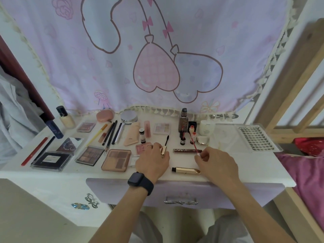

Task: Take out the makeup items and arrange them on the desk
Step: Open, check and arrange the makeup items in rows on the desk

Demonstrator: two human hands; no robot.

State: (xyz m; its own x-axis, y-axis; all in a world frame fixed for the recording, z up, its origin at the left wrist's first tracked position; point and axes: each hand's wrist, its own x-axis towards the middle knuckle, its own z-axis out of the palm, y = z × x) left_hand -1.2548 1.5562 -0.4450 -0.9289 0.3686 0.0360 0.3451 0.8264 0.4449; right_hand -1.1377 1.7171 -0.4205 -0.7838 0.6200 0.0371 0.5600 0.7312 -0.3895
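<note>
Makeup is spread across the white desk [228, 174]. My left hand [152, 161] holds a gold-capped mascara wand [165, 145], its black brush pointing up and away. My right hand [216, 163] pinches a thin red lip-gloss wand [193, 144] by its end, and the wand slants up to the left. A dark red tube [186, 150] lies between my hands. A gold tube [186, 170] lies near the front edge, below them. Several eyeshadow palettes [116, 160] lie to the left of my left hand.
Pencils [109, 133], foundation bottles [67, 120], compacts [104, 115], a tall dark bottle [183, 121] and a white jar [206, 127] fill the back of the desk. A clear lash tray [256, 137] lies at the right. A lilac drawer [180, 193] sits below; a cartoon curtain [157, 58] hangs behind.
</note>
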